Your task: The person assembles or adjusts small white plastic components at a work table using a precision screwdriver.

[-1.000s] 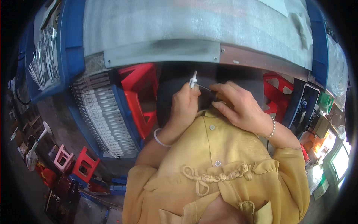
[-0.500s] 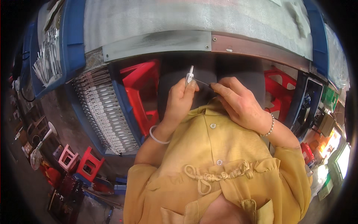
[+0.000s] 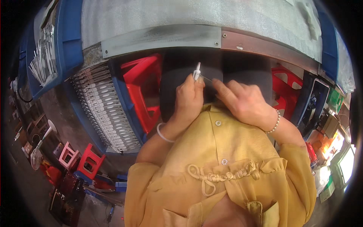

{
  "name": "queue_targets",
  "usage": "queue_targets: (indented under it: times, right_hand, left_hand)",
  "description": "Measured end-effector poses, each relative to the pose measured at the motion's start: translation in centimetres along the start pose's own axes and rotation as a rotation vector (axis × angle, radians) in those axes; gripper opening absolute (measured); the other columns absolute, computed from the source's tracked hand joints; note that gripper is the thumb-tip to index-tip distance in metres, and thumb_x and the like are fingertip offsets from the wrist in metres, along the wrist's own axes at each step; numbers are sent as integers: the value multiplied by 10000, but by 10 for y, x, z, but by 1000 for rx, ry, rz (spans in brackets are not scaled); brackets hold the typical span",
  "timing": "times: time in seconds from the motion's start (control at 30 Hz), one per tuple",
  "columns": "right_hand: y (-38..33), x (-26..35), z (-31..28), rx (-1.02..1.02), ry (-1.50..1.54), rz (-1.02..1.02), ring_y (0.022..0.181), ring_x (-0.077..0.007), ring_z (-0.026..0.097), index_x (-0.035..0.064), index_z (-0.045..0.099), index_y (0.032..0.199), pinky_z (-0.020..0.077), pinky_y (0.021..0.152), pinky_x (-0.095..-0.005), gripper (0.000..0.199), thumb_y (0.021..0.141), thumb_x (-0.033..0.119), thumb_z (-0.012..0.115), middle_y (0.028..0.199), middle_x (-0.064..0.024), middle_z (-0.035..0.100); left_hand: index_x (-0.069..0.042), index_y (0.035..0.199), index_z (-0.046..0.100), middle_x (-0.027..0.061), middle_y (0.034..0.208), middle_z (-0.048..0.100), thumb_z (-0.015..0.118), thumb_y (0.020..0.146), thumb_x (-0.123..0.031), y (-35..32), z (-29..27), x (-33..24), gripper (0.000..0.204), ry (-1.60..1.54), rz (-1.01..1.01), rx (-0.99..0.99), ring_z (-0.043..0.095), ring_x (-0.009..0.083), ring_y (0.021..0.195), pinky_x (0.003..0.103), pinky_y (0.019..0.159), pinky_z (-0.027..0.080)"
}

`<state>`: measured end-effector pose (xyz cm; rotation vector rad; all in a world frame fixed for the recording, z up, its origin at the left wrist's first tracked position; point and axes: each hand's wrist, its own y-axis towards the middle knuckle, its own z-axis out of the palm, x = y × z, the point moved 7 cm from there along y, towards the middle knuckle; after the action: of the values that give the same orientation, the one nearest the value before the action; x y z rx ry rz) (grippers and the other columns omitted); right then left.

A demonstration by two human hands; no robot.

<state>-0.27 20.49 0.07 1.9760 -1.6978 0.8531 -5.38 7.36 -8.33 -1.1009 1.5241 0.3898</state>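
Over my lap, my left hand (image 3: pixel 189 96) pinches a small white plastic part (image 3: pixel 196 72) between thumb and fingertips. A slim pale tip points away from me at the far end of the part. My right hand (image 3: pixel 244 101) is to the right with its fingers closed around the near end of a thin dark rod-like tool (image 3: pixel 207 78). The shaft of that tool reaches left to the white part beside my left thumb. My right fingers hide its handle, so its exact kind cannot be told.
A blue crate (image 3: pixel 130 104) with rows of white parts stands left; a blue bin (image 3: pixel 72 56) of thin strips sits above it. Ahead runs the padded worktable (image 3: pixel 189 15) with a metal edge (image 3: pixel 162 38). Red stools (image 3: pixel 141 90) flank my legs.
Both hands have shifted slightly right in the picture, along with my body. My left hand still grips the white part, and the tool shaft still touches near it. My right fingers have spread somewhat.
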Motion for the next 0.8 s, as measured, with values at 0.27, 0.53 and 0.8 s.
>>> queue_targets:
  times: [0.27,0.53,0.8]
  right_hand:
    - [6,-42,10,-122,630,443,626,-281,653,-10,690,993,502,577,-333,167,880,91,617,819,-156,681]
    - [20,5,2,218,-282,-41,606,-307,651,-3,645,1147,539,564,-402,398,777,140,618,749,-162,637]
    - [22,-33,18,-72,463,327,759,-287,701,-15,676,1084,526,620,-351,239,873,91,644,893,-176,714]
  left_hand:
    - [27,892,564,220,722,619,480,978,-150,4,6,5,214,375,21,-41,645,414,708,464,603,475]
    - [35,889,567,214,756,633,484,967,-139,1,3,9,208,107,34,-23,658,395,727,440,629,491]
    - [37,887,531,228,702,608,491,947,-102,11,-3,7,156,217,78,-41,642,415,682,471,594,476]
